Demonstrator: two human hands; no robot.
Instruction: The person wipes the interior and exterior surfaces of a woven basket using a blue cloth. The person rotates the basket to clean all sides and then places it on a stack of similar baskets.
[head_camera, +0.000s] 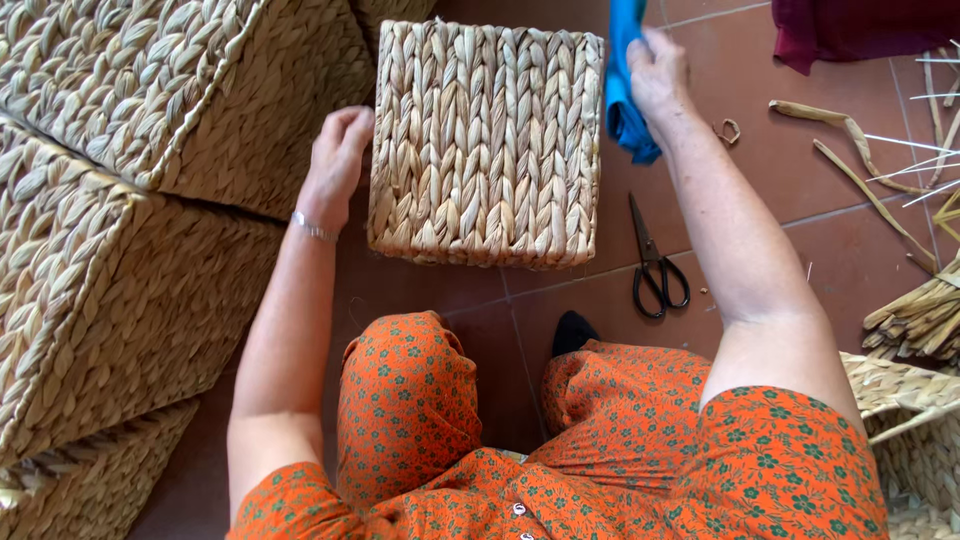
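Woven straw, pale and plaited in thick braids, makes up the square basket (487, 145) that stands upside down on the red-brown tiled floor (860, 250) in front of my knees. From the head camera, my left hand (335, 165) rests flat against the basket's left wall, fingers loose and apart, gripping nothing. My right hand (657, 72) is at the basket's upper right corner, fingers closed tight on a bright blue cloth (625, 90) that hangs down along the right wall. To my left a stack of larger woven straw boxes (130, 200) crowds close, one corner nearly meeting my left hand, so there is little room on that side. On the floor just right of the basket and below the cloth lie black-handled scissors (655, 262), blades pointing towards the basket's lower corner, under my right forearm but apart from it. Further right, loose dried straw strips (860, 160) lie scattered on the tiles, and a bundle of the same straw (915, 315) sits at the right edge. A dark red cloth (860, 30) lies at the top right, well apart from my hands. Another woven straw piece (905, 410) sits beside my right elbow. My orange flowered dress (600, 450) fills the bottom of the view.
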